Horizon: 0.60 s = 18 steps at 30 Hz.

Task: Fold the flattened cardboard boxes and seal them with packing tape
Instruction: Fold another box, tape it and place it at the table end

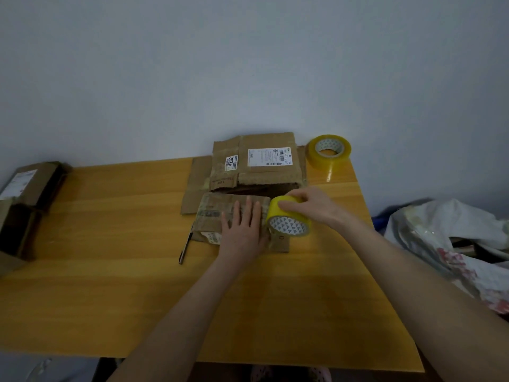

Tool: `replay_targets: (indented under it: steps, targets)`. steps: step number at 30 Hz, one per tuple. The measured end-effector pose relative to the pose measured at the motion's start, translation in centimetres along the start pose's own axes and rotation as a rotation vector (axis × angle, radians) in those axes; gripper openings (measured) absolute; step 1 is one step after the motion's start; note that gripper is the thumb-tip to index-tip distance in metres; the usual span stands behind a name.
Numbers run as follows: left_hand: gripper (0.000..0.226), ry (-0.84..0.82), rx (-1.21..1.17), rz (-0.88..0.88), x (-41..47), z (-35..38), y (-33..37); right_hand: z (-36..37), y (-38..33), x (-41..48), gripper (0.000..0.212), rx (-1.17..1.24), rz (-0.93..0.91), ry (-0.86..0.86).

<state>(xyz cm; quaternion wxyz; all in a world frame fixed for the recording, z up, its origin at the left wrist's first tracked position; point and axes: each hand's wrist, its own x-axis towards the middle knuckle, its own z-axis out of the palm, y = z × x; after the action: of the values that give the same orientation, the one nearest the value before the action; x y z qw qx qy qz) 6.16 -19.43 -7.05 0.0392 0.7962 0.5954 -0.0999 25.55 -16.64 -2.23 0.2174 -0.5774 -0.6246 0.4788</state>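
A small worn cardboard box (217, 213) lies on the wooden table (110, 244) near its middle. My left hand (242, 230) presses flat on the box's top, fingers straight. Just right of it, my right hand (305, 205) grips a yellow tape roll (289, 221) from above at the box's right end. Behind them lies a larger flattened cardboard box (264, 166) with white shipping labels.
A second, larger tape roll (329, 151) stands at the table's back right corner. A dark pen-like tool (185, 248) lies left of the small box. Folded cardboard boxes (27, 194) sit at the left edge. Crumpled cloth and bags (454, 238) lie off the table's right side.
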Motion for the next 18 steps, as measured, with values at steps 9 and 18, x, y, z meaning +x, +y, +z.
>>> replay_targets:
  steps: [9, 18]
  targets:
    - [0.063, 0.044, 0.009, -0.006, 0.0, 0.5, -1.5, -0.3, 3.6, 0.0, 0.045, -0.205, 0.170, 0.027]
    - [0.057, 0.085, 0.022, 0.049, -0.4, 0.6, -1.9, 2.2, 4.1, 1.5, 0.038, -0.308, 0.213, -0.016]
